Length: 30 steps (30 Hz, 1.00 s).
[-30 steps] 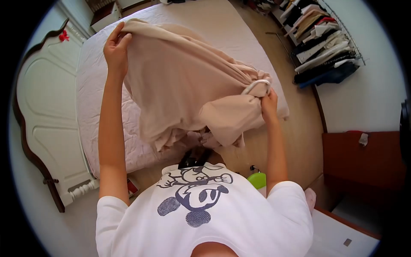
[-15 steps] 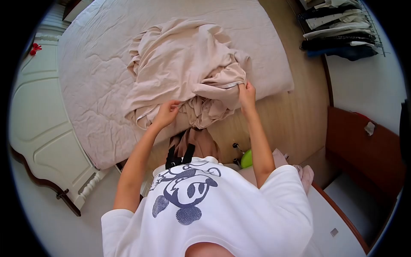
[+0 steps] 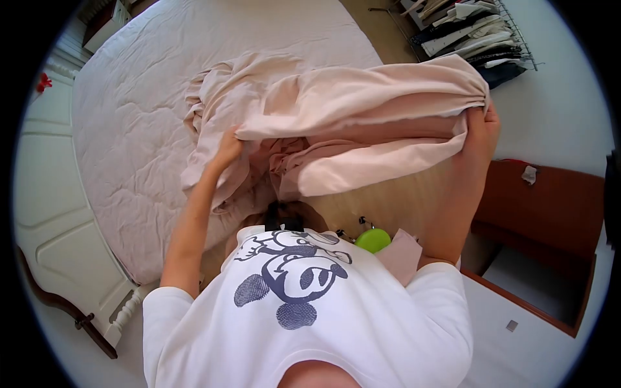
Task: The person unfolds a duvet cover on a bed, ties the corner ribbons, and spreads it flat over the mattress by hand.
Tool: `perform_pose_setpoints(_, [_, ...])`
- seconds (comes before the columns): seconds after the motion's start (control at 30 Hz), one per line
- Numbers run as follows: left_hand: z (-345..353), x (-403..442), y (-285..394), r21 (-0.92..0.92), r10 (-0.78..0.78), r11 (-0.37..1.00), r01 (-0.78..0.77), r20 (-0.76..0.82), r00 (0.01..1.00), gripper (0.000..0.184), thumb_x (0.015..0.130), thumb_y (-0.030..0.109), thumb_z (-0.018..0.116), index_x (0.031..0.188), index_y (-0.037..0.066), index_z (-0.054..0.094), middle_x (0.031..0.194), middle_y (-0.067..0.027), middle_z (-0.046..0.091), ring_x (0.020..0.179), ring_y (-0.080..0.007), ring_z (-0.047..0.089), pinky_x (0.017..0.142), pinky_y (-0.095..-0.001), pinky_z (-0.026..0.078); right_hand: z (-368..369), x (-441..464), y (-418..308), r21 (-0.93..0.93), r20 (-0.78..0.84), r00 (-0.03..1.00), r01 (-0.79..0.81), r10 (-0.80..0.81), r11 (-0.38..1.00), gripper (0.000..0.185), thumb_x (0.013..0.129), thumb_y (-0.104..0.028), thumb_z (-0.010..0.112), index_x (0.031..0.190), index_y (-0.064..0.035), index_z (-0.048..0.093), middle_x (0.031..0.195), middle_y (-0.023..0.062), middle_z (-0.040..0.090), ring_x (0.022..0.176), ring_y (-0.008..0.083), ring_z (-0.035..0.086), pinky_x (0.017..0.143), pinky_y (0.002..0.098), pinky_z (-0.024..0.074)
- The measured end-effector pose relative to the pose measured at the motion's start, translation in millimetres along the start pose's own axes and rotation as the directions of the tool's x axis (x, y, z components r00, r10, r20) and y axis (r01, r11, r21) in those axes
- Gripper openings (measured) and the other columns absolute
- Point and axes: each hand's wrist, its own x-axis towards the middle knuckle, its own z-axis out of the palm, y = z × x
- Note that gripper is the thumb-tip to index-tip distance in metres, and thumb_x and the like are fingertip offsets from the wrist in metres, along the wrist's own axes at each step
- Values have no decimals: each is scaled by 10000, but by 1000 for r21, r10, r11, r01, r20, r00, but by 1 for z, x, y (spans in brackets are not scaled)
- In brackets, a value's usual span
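Observation:
A large pale pink cloth (image 3: 375,97) is stretched between my two hands, with an opening along its edge. My left hand (image 3: 229,147) pinches the cloth's edge near the middle of the view. Raised at the right, my right hand (image 3: 482,126) grips the gathered far end of the cloth. The rest of the fabric lies bunched on the bed (image 3: 123,129), which has a wrinkled pale cover. Part of the cloth hangs over the bed's near side, above the floor.
A white headboard (image 3: 58,194) with dark trim is at the left. Hanging clothes (image 3: 472,35) fill a rack at the upper right. An open brown cabinet (image 3: 537,220) stands at the right. A round green object (image 3: 372,241) is near my body.
My right hand has moved right and up, pulling the cloth out sideways off the heap. My left hand has shifted slightly left and up and now holds the cloth's edge.

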Motion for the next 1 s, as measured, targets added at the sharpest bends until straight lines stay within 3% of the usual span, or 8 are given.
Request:
perform_pose_setpoints(0.2, [-144,-47,175,-551,-351,690,469,312,883,332,948,232,509,1214,41,563,1153,-96,630,996,-200,633,873,-346,523,-26,71,-7,-521,32,975,206,-222,828,308,836,-135,667,1118,-20,621,1007,81,677,860,192,647,754,268,501])
perform_pose_setpoints(0.33, [-158,-59,219,-707,-169,625,332,292,941,337,967,256,483,1205,33,568,1145,-120,636,1008,-224,635,880,-359,522,7,93,80,-936,209,874,308,-439,169,484,765,-240,681,1217,-111,564,1075,206,610,999,393,569,858,417,468])
perform_pose_setpoints(0.47, [-141,-62,223,-824,-108,490,284,266,958,337,975,254,458,1166,2,578,1110,-143,647,966,-243,649,868,-377,530,115,-14,152,-530,397,915,293,-72,796,460,722,-263,713,1103,-22,617,1121,214,610,1063,351,569,935,402,440])
perform_pose_setpoints(0.57, [-130,-71,228,-842,-146,416,344,312,939,354,979,257,442,1101,-38,593,1046,-177,659,900,-261,666,831,-395,548,172,-116,217,-447,762,644,452,64,771,799,649,-314,796,1331,-66,461,1305,171,506,1222,337,464,999,427,384])
perform_pose_setpoints(0.63, [-127,-77,230,-829,-164,407,384,347,923,361,979,263,440,1092,-42,595,1031,-180,663,891,-261,668,829,-394,548,199,-174,264,-500,680,716,296,157,814,858,642,-379,786,1358,-92,409,1371,159,441,1274,373,383,1004,488,364])
perform_pose_setpoints(0.8, [-123,-88,244,-771,-257,493,404,315,914,323,950,250,513,1082,-29,606,998,-157,672,854,-232,671,797,-361,552,226,-198,290,-530,592,758,110,274,841,396,750,-262,697,1111,-115,623,1042,160,641,969,349,598,809,440,463])
perform_pose_setpoints(0.93, [-177,-85,240,-159,-165,975,158,-32,986,354,802,174,712,1096,-2,621,1013,-90,665,854,-165,644,776,-293,522,205,-168,202,-440,625,745,93,230,893,242,790,-202,664,1004,-89,664,809,126,675,752,307,653,665,386,491])
perform_pose_setpoints(1.0, [-217,-73,213,310,-28,942,127,-304,952,340,773,109,697,1088,4,629,963,-76,655,848,-162,628,757,-287,516,194,-152,160,-308,608,706,-213,364,927,197,828,-207,646,977,-81,672,755,80,667,698,232,637,618,329,484])
